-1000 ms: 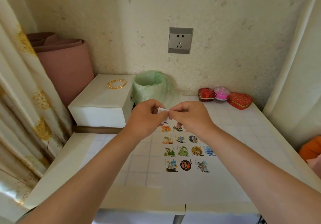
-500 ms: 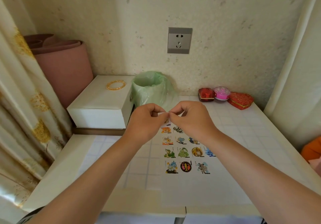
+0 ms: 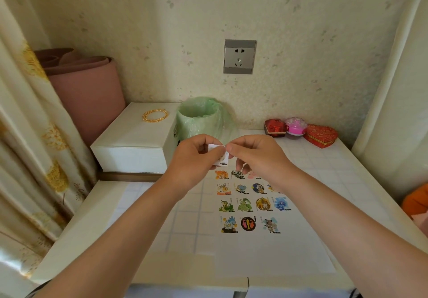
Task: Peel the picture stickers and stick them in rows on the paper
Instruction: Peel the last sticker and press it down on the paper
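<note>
Near edge first: the paper [image 3: 254,256] lies flat on the tiled table [image 3: 347,182], and its near part is blank. Beyond that blank strip come the stuck stickers, in rows. The nearest row [image 3: 247,224] has three. The second row [image 3: 264,204] has four. The third row [image 3: 240,188] shows three plainly and a fourth is cut off by the right forearm. The far row [image 3: 237,174] shows three (an orange one, a black-and-white one and a pink one half hidden under the fingers), so its count is unsure.

Above the far end of the paper both hands are raised, clear of the sheet. The left hand [image 3: 194,159] pinches a small white sticker piece [image 3: 220,156] between thumb and curled fingers, and a bit of the print shows at its lower edge. The right hand [image 3: 257,156] has thumb and forefinger closed on that piece's upper right corner. It looks like picking at a peel. Whether the picture has lifted off its backing I cannot tell.

Progress, as a judgement: a good part is done, at least thirteen stickers down and fairly aligned. This one is not yet stuck. The nearest row has one slot short of the row behind it, so that gap is a likely spot. No spare sticker supply is visible, so how many remain is unknown.

Farther back is a green-lined bin [image 3: 199,117], touching or just beside a white box [image 3: 134,140] with a gold bangle [image 3: 154,115] on top. Red gift boxes [image 3: 320,135] stand by the wall.
</note>
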`<state>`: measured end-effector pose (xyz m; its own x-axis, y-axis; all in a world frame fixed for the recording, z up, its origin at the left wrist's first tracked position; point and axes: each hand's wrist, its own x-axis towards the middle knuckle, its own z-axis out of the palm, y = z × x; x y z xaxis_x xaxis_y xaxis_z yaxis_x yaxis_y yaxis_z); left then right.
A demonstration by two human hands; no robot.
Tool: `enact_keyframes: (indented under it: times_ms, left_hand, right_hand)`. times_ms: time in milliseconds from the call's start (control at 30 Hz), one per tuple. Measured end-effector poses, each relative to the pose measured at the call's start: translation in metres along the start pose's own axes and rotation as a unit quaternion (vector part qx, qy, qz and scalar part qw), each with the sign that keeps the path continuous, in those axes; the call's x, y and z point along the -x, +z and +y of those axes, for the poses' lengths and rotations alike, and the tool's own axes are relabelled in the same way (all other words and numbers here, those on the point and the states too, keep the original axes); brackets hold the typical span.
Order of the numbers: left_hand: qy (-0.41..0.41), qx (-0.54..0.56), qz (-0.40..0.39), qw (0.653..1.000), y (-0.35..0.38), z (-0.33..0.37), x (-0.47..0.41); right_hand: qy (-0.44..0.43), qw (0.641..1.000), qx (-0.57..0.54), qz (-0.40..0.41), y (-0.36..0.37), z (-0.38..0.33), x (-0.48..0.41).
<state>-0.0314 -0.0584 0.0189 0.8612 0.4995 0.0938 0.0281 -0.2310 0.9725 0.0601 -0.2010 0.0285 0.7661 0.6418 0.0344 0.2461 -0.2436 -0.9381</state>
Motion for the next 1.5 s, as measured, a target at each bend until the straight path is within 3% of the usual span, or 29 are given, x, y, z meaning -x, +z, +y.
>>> enact_keyframes:
  times_ms: [200, 433, 833, 1500]
  left_hand:
    - [0.008, -0.016, 0.002, 1.0, 0.002, -0.001, 0.001]
    - [0.005, -0.007, -0.009, 1.0, -0.003, 0.001, 0.0]
    - [0.024, -0.046, -0.024, 0.998, -0.003, 0.001, 0.001]
    - [0.042, -0.042, -0.034, 0.998, -0.002, 0.001, 0.002]
  right_hand:
    - [-0.076, 0.992, 0.09, 0.051, 0.008, 0.003, 0.001]
    - [-0.011, 1.0, 0.022, -0.014, -0.001, -0.008, 0.005]
    - [-0.091, 0.99, 0.105, 0.015, 0.001, 0.002, 0.003]
    - [-0.125, 0.983, 0.132, 0.026, 0.003, 0.008, 0.003]
